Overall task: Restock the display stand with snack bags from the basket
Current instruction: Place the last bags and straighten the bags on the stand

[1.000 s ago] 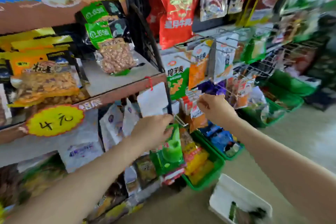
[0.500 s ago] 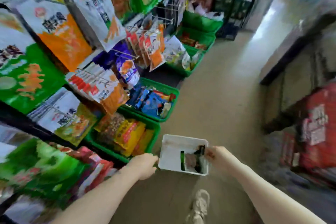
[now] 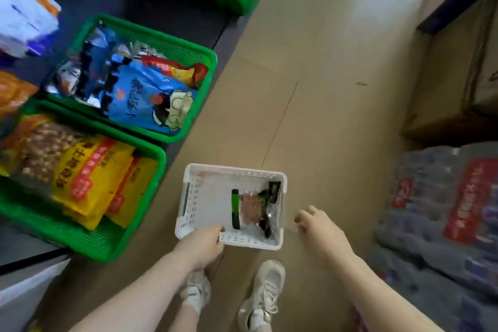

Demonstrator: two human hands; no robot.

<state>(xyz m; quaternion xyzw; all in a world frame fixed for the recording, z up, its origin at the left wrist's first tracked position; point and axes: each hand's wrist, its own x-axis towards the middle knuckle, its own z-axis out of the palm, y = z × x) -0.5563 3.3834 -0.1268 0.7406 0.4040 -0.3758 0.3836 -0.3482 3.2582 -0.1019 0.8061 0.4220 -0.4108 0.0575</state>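
A white plastic basket (image 3: 204, 197) sits on the floor in front of my feet. One snack bag (image 3: 252, 209) lies in its right half, clear in the middle with nuts showing, green at one end and black at the other. My left hand (image 3: 200, 246) is curled over the basket's near left corner, fingers on the rim. To the right of the basket my right hand (image 3: 319, 226) hovers with its fingers apart and nothing in it. Only the lower edge of the display stand's hanging bags (image 3: 24, 16) shows at the top left.
Two green crates line the left: one (image 3: 80, 240) with yellow bags and nuts, one (image 3: 207, 62) with blue bags. A third green crate (image 3: 242, 0) is further back. Wrapped bottle packs (image 3: 442, 207) and cardboard boxes (image 3: 452, 67) stand on the right. My shoes (image 3: 264, 291) are just behind the basket.
My view has swung down from the hanging display to the floor. Both hands have dropped from the hooks to the white basket, the left now on its rim.
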